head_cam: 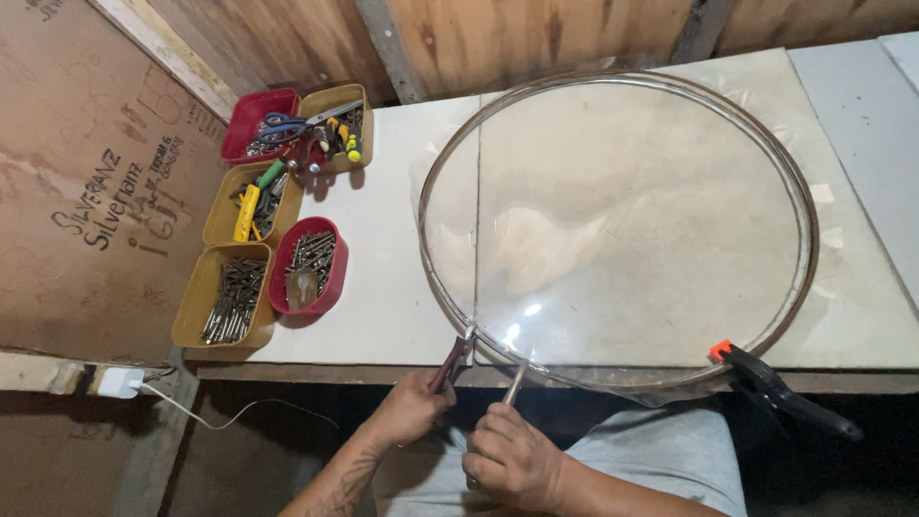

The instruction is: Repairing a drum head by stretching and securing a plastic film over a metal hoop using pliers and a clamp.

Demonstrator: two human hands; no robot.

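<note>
A large round metal hoop (809, 230) with clear plastic film (622, 220) stretched over it lies on the white worktable (383, 287). My left hand (410, 407) grips dark red-handled pliers (448, 364) whose jaws bite the hoop's near rim. Just to their right, my right hand (512, 458) holds a slim metal tool (515, 383) that also touches the near rim. A black spring clamp (775, 388) with an orange tip pinches the hoop at the lower right.
At the table's left stand several small red and tan trays: nails or screws (235, 297), more fasteners (311, 263), scissors (287, 123) and screwdrivers (340, 134). A white charger (120, 383) with a cable sits on a ledge at lower left. Wooden walls stand behind.
</note>
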